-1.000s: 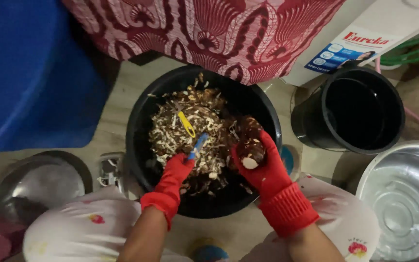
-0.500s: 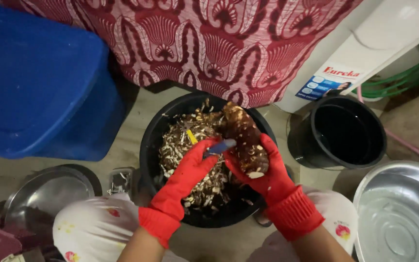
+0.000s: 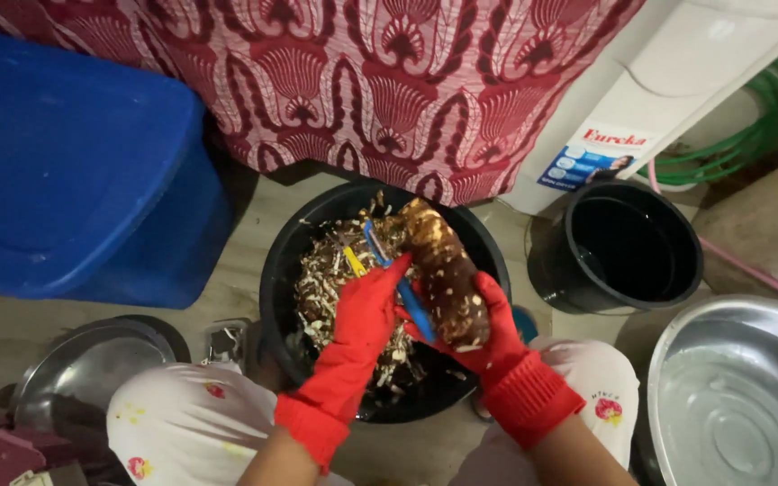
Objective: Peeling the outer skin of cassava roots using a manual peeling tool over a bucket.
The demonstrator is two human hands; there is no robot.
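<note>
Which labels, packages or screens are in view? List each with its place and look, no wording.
Sticker label: on the white appliance at upper right, above the black bucket; a slanted rectangle, white top with red lettering, blue lower part with a small picture.
No packages or screens show.

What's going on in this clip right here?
A person in red rubber gloves is peeling a brown root over a black tub full of peelings. The right hand grips the root; the left hand runs a blue-handled peeler along it. A black bucket and a metal basin sit nearby.
</note>
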